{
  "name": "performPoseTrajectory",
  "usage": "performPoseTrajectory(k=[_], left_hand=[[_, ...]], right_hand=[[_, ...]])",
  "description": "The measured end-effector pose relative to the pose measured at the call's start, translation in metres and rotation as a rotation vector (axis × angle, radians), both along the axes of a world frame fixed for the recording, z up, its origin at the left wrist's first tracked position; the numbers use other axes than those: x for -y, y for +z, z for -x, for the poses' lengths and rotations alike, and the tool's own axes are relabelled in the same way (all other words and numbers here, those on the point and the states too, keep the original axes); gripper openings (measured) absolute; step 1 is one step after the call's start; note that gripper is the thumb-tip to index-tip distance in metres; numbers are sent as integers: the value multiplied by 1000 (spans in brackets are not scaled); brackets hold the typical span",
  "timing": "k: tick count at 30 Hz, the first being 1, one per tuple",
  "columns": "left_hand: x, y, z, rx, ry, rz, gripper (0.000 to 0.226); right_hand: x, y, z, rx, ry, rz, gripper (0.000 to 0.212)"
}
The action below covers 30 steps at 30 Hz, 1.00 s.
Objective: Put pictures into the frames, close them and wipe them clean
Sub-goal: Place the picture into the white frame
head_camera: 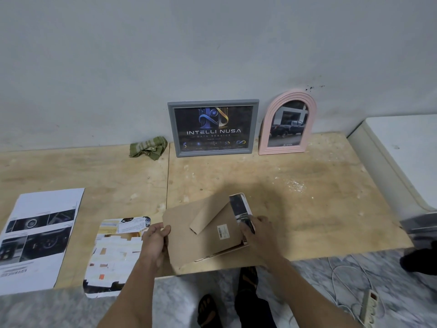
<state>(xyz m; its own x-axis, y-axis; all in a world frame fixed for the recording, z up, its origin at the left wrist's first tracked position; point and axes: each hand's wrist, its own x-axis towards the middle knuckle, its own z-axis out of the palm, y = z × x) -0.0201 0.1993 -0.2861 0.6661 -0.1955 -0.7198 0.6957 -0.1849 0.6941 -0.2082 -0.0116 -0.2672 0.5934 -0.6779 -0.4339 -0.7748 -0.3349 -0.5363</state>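
Observation:
A picture frame lies face down near the front edge of the plywood table, its brown backing board (pixel 203 242) with a folded stand and a barcode sticker facing up. My left hand (pixel 155 237) grips the board's left edge. My right hand (pixel 256 229) pinches a dark printed picture (pixel 238 207) that sticks out at the board's right side. Against the wall stand a grey frame (pixel 214 127) with a dark poster and a pink arched frame (pixel 287 123) with a truck photo. A crumpled green cloth (pixel 149 147) lies left of the grey frame.
Two loose prints lie at the front left of the table: a white sheet with dark photos (pixel 37 237) and an arch-cut yellowish print (pixel 113 254). A white appliance (pixel 402 157) stands at the right. A power strip (pixel 370 306) and cables lie on the floor by my feet.

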Motion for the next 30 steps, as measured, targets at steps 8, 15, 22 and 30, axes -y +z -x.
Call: performPoseTrajectory(k=[8, 15, 22, 30], left_hand=[[60, 23, 28, -6, -92, 60, 7], [168, 32, 65, 143, -417, -60, 35], [271, 4, 102, 277, -548, -230, 51], [321, -10, 125, 497, -559, -469, 39]], right_hand=[[39, 19, 16, 345, -505, -319, 23], [125, 24, 78, 290, -643, -181, 15], [215, 1, 105, 181, -707, -113, 21], [259, -29, 100, 82, -629, -173, 23]])
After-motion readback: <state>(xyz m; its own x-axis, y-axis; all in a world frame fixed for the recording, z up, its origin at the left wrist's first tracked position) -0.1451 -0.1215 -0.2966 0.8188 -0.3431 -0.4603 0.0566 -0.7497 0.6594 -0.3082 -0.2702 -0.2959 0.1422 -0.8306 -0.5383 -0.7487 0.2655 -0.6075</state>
